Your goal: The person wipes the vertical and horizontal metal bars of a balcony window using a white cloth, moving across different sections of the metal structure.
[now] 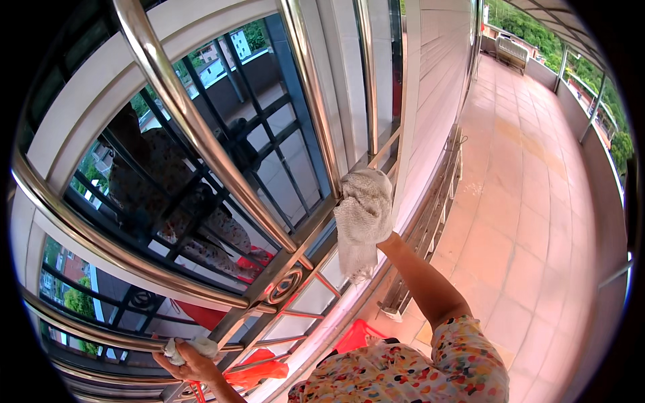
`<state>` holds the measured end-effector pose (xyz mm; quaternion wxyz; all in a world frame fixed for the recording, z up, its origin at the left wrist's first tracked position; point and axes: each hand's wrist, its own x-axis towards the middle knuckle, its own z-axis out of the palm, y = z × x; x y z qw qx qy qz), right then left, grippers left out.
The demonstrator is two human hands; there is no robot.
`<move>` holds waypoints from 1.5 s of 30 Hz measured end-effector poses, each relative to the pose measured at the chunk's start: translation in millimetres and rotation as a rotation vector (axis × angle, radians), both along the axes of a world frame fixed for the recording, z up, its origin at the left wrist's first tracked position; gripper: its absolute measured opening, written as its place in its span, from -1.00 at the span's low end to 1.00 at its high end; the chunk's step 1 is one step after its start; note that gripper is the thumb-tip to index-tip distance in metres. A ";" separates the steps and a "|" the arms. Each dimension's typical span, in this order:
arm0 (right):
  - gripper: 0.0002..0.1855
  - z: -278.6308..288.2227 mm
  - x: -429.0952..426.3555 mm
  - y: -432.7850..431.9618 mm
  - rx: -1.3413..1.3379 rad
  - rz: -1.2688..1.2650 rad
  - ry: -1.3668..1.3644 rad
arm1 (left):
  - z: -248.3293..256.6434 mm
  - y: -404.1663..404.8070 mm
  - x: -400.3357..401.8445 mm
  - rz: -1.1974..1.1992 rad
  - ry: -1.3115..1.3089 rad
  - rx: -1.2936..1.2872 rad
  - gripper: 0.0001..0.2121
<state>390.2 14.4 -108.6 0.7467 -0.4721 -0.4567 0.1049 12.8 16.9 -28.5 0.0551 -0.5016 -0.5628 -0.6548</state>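
Observation:
My right hand (368, 201) is covered by a beige terry cloth (364, 221) and presses it to the lower horizontal rail (297, 237) of a shiny metal window grille, beside the foot of an upright bar (320, 101). The cloth's frayed end hangs down, and the fingers beneath it are hidden. Lower left, my left hand (190, 361) grips a pale, bunched cloth (201, 347) around a grille tube (101, 338). Between the two hands, a ring ornament (285, 285) sits within the rails. Behind the bars, dark window glass (282, 151) reflects a person and the terrace.
Red plastic bags (262, 370) hang near the lower grille, and a red item (358, 336) lies below me. A long wooden bench or ladder-like frame (428, 221) stands along the tiled wall (438, 75). A parapet (599, 171) borders the tiled terrace floor (509, 201).

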 end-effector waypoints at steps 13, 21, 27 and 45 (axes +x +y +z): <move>-0.70 6.2 56.2 20.6 0.273 -0.705 -0.303 | -9.5 2.1 -10.0 -0.012 -0.030 -0.040 -0.61; -0.57 9.5 105.2 18.6 0.065 -0.650 -0.670 | -7.8 2.2 -5.7 0.039 -0.016 -0.023 -0.66; -0.76 39.9 148.8 18.3 0.176 -0.728 -0.817 | -10.5 3.1 -12.2 0.077 0.056 0.005 -0.62; -0.60 35.6 130.3 15.3 0.097 -0.404 -0.756 | -4.5 -0.2 -9.8 0.117 0.009 -0.035 -0.58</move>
